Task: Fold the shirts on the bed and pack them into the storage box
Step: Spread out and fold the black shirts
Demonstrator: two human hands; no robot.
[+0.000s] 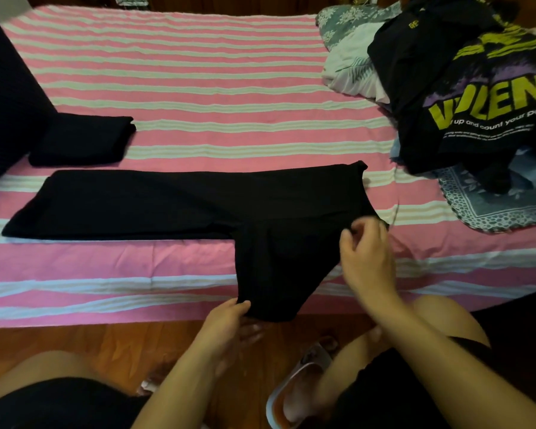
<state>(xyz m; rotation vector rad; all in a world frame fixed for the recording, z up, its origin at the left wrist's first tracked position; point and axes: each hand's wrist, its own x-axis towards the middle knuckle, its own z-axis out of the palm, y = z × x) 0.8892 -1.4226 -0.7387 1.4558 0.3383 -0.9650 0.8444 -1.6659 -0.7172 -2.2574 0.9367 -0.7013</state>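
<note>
Left hand [229, 317] pinches the hanging lower edge of the black shirt [174, 202], thumb on top and fingers curled beneath, right at the near edge of the bed [180, 88]. Right hand [367, 252] hovers over the shirt's right corner with its fingers loosely curled; whether it actually nips the cloth there I cannot tell, the motion blurs it. The shirt lies as a long narrow band across the striped sheet, already doubled lengthwise, with one flap, likely a sleeve, drooping over the bed's side toward the floor. To do this fold well, I'd judge that flap wants lifting with both hands together and laying flat onto the band, edges lined up, then smoothed so nothing bunches. The fabric is plain, dark and limp, creasing softly. Just beyond it on the left sits a folded black shirt [82, 140], neat and compact. Far right, a heap of unfolded shirts [464, 88] with yellow lettering waits. No storage box shows clearly.
</note>
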